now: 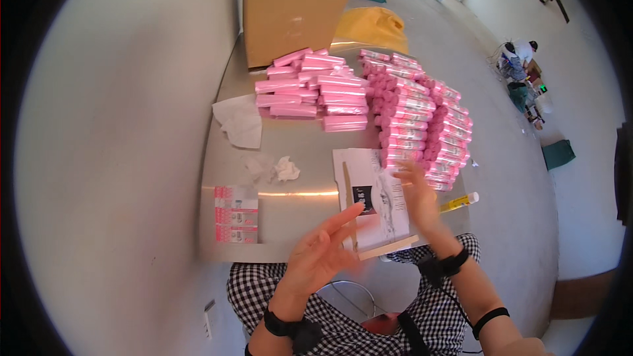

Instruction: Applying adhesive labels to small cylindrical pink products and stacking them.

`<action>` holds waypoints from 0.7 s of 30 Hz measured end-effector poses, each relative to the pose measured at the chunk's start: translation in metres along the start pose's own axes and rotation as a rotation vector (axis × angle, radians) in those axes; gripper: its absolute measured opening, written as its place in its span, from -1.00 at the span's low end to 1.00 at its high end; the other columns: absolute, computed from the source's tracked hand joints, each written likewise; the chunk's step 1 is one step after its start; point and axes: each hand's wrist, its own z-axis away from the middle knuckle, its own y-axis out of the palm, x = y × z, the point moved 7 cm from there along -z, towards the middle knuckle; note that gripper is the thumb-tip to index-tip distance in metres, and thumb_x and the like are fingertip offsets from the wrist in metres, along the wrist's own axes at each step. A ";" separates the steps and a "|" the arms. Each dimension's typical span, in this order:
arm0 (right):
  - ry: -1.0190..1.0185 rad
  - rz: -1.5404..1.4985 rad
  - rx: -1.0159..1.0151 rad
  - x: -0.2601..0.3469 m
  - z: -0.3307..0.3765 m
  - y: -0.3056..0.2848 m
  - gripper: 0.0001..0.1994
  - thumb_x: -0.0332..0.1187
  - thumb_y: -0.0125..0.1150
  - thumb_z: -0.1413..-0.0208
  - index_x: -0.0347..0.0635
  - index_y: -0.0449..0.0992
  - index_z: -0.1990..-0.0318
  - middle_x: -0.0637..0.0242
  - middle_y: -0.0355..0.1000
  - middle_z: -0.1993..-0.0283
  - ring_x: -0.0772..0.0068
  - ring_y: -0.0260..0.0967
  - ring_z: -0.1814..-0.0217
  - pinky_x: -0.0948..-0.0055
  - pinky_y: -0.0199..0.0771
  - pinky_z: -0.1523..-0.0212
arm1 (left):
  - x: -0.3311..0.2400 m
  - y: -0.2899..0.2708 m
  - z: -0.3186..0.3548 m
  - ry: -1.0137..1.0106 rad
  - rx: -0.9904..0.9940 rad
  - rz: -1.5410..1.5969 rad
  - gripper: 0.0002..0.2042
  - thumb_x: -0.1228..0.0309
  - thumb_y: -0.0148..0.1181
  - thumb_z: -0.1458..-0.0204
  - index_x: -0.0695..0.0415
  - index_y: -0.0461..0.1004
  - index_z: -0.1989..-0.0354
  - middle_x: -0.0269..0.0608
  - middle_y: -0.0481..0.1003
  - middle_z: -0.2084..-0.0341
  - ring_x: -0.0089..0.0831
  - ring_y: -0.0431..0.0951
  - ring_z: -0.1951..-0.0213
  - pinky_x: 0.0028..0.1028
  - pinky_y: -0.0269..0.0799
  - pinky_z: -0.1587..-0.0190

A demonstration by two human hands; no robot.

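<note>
My left hand (323, 250) is over the lower left of a flat white printed board (390, 217), its fingers spread and nothing in them. Strips of wood or card (389, 248) edge the board at the left and front. My right hand (418, 191) reaches over the board's right side to the near end of the labelled pink rolls (403, 124); motion smears its fingers, and I cannot see whether they grip a roll. Those rolls lie stacked in two columns. Left of them is a loose pile of plain shiny pink rolls (293, 100).
Pink-and-white label sheets (236, 216) lie at the table's left front, with crumpled tissue (287, 169) and a white cloth (240, 122) behind. A yellow tube (459, 202) rests at the right edge. A cardboard box (297, 10) stands at the back. Another person (521, 56) is far right.
</note>
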 end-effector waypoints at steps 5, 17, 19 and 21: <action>-0.019 -0.010 -0.014 0.032 -0.041 0.006 -0.84 -0.42 0.15 -0.19 -0.23 0.51 0.11 0.21 0.43 0.53 0.55 0.37 0.57 0.58 0.31 0.52 | -0.017 -0.066 -0.003 0.164 -0.534 -0.782 -0.41 0.00 -0.14 -0.28 0.23 0.44 0.64 -0.49 0.11 0.93 -0.71 0.06 0.81 -0.58 -0.11 0.74; -0.463 0.096 0.316 0.085 -0.089 0.155 -0.51 -0.67 0.03 0.13 -0.10 0.50 -0.02 0.16 0.27 -0.27 0.07 0.04 -0.41 0.17 0.11 -0.35 | -0.053 -0.076 0.017 0.656 -0.786 -0.919 -0.71 0.56 0.13 -0.11 0.21 0.32 -0.01 -0.48 0.29 0.50 -0.80 0.18 0.53 -0.71 0.04 0.52; -0.584 -0.012 0.418 0.139 -0.058 0.171 -0.49 -0.59 0.08 0.09 -0.07 0.44 -0.11 0.18 0.23 -0.30 0.11 0.05 -0.41 0.14 0.12 -0.34 | -0.059 -0.078 0.029 0.731 -0.805 -1.027 -0.63 0.61 0.13 -0.08 0.20 0.23 -0.07 -0.40 0.31 0.41 -0.74 0.22 0.47 -0.70 0.11 0.48; -0.782 -0.029 0.498 0.172 -0.027 0.189 -0.50 -0.44 0.13 0.03 -0.06 0.39 -0.16 0.18 0.21 -0.31 0.15 0.06 -0.41 0.11 0.09 -0.36 | -0.065 -0.062 0.044 1.066 -0.683 -1.149 -0.62 0.64 0.08 -0.08 0.23 0.19 -0.07 -0.33 0.31 0.39 -0.67 0.25 0.44 -0.67 0.17 0.43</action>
